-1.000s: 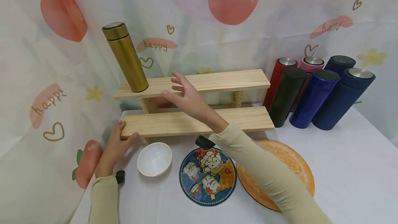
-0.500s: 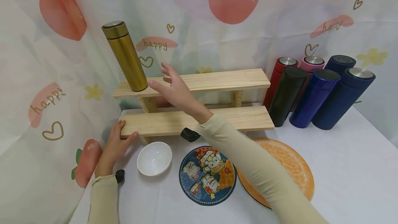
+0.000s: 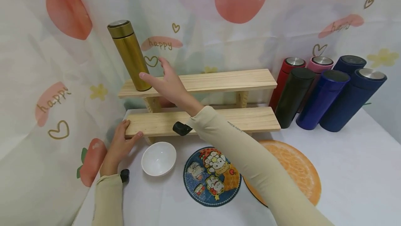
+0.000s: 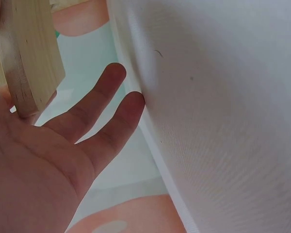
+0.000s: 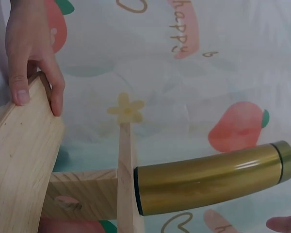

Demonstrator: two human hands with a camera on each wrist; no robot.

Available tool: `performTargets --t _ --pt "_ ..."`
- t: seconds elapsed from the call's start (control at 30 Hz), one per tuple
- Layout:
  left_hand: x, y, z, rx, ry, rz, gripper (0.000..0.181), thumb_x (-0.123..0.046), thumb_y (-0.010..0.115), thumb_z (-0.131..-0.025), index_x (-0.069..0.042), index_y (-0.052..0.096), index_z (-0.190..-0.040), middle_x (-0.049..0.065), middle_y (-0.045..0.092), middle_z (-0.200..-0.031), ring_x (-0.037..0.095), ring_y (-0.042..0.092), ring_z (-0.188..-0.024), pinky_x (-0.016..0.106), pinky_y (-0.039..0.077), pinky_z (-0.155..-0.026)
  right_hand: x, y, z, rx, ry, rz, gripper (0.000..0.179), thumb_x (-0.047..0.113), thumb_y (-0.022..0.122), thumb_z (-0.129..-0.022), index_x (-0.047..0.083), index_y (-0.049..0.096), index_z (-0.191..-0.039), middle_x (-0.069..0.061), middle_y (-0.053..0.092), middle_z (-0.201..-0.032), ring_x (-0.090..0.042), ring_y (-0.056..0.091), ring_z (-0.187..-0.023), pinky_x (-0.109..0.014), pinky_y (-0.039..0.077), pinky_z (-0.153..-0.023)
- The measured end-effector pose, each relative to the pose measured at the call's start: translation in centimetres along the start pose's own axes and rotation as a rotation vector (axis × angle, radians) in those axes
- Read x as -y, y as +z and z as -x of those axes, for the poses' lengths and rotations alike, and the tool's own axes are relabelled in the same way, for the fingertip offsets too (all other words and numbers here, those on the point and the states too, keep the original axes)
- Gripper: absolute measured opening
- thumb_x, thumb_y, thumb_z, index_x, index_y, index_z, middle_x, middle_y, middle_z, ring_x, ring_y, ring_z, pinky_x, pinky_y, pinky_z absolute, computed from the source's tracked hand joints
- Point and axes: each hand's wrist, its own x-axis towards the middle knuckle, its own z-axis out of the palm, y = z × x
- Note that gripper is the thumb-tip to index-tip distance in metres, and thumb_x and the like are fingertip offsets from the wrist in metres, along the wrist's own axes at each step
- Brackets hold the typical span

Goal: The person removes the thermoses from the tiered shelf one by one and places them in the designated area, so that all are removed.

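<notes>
A gold thermos flask (image 3: 133, 60) with a steel-topped lid stands at the left end of the upper plank of a two-step wooden shelf (image 3: 206, 119). My right hand (image 3: 170, 86) reaches toward it, fingers extended and thumb apart, the thumb overlapping the flask's lower part in the head view. In the right wrist view the flask (image 5: 211, 182) is seen sideways, with fingertips (image 5: 283, 224) at the right edge, apart from it. My left hand (image 3: 122, 144) holds the left end of the lower plank between thumb and fingers; two other fingers (image 4: 119, 116) stretch out below the plank (image 4: 31, 58).
Several flasks, including a red one (image 3: 283, 83), a dark green one (image 3: 294, 97) and a blue one (image 3: 322, 100), stand right of the shelf. In front lie a white bowl (image 3: 159, 158), a round cartoon mat (image 3: 205, 180) and an orange round mat (image 3: 297, 165). A printed curtain (image 3: 200, 20) hangs behind.
My right hand has moved left and a little upward, nearer to the gold flask. The left hand keeps its hold on the plank. The head view has shifted slightly.
</notes>
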Motion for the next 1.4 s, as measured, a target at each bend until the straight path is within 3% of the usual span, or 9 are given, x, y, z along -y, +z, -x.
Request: performTargets --t 0.43,1.1,1.4 --pt "0.4 0.1 -0.1 -0.013 -0.007 -0.022 0.089 -0.037 0.068 -0.107 0.007 0.018 -0.167 0.03 0.011 -0.173 0.049 0.013 -0.159 0.063 0.015 -0.126 0.4 2.7 -2.6 -0.028 0.027 0.006 0.099 0.046 0.073 -0.1 0.011 0.015 -0.172 -0.003 0.022 -0.176 -0.019 0.025 -0.159 -0.037 0.027 -0.126" --pt "0.3 0.2 0.0 -0.041 -0.001 -0.002 0.084 -0.032 0.069 -0.107 0.006 0.023 -0.166 0.027 0.014 -0.173 0.046 0.015 -0.159 0.06 0.015 -0.127 1.4 5.8 -6.6 -0.09 0.081 -0.008 0.103 0.044 0.077 -0.098 0.012 0.014 -0.173 -0.004 0.022 -0.174 -0.016 0.032 -0.151 -0.031 0.033 -0.122" --pt "0.6 0.0 -0.2 -0.049 0.007 -0.003 0.085 -0.035 0.068 -0.107 0.004 0.023 -0.167 0.025 0.012 -0.175 0.044 0.016 -0.16 0.058 0.016 -0.128 1.3 6.6 -8.0 -0.127 0.023 -0.018 0.092 0.037 0.08 -0.098 0.006 0.027 -0.167 -0.007 0.046 -0.157 -0.019 0.047 -0.138 -0.026 0.04 -0.112"
